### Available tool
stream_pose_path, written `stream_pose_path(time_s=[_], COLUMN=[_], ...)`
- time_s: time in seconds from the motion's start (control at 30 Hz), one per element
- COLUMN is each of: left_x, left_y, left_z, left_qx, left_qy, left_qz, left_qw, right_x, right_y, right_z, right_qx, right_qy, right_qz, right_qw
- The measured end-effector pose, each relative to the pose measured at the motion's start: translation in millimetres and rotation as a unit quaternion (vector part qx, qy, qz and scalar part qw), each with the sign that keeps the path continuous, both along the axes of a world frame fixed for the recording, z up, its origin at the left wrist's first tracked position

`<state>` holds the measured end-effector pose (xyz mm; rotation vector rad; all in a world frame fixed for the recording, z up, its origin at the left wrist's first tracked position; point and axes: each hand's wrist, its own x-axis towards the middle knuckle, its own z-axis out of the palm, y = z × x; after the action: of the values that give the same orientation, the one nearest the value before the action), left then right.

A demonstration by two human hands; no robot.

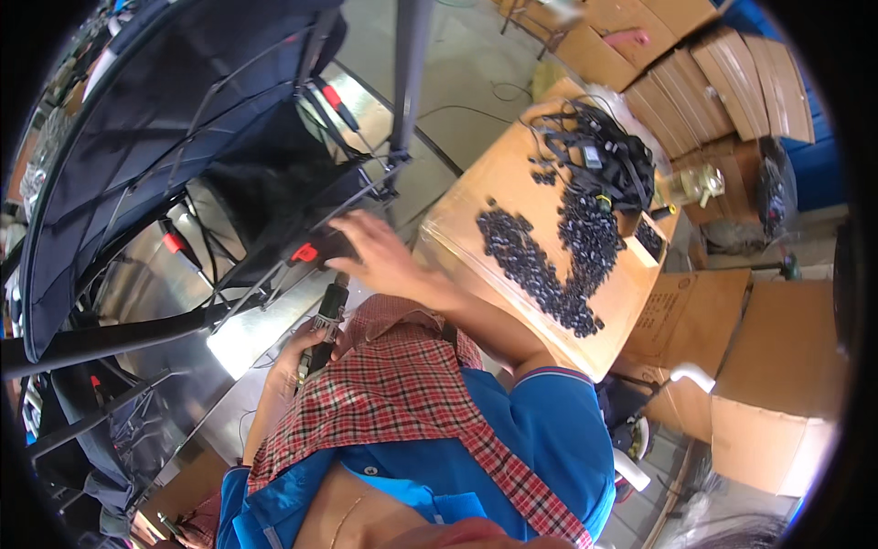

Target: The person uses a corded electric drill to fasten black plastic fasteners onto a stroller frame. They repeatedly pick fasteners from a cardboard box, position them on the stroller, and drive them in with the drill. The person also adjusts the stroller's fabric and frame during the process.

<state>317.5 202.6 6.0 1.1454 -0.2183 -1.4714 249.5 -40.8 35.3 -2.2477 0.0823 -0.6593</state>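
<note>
My left hand (311, 352) is wrapped round a dark, cylindrical handheld power screwdriver (331, 306), its front end pointing away from me. Just beyond it, my right hand (377, 256) is beside the frame of a large item of black fabric and dark metal tubes (265, 174). The right hand's fingers are stretched out and apart, and I see nothing held in them. Close to its fingertips a red plastic piece (305, 252) sits on the frame. Whether those fingers touch the tube, I cannot tell.
To my right, a table (457, 220) bears many small black parts (585, 242), a pile of black straps (604, 151) and a small open box (647, 240). Cardboard boxes (777, 357) stand farther right. A dark upright tube (409, 82) rises ahead of me.
</note>
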Motion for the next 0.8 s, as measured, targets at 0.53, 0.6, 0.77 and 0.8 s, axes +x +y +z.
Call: stream_pose_path(time_s=[0.53,0.6,0.77,0.8], left_x=[-89.2,-98.0,-112.2,-114.8], left_y=[-137.7,-151.6,-178.0,-180.9], left_z=[35.2,37.8,53.8,54.5], left_qx=[-0.001,0.015,0.057,0.068], left_qy=[0.069,0.057,0.019,0.001], left_qz=[-0.085,-0.100,-0.149,-0.149], left_qw=[0.994,0.993,0.987,0.987], right_x=[-292.6,-295.3,-298.1,-295.8], right_y=[-222.4,-227.7,-242.9,-241.4], right_z=[-118.7,-127.8,-144.2,-139.5], right_qx=[-0.126,-0.139,-0.208,-0.165], right_qy=[0.199,0.193,0.223,0.194], right_qz=[-0.362,-0.351,-0.319,-0.325], right_qw=[0.902,0.906,0.898,0.911])
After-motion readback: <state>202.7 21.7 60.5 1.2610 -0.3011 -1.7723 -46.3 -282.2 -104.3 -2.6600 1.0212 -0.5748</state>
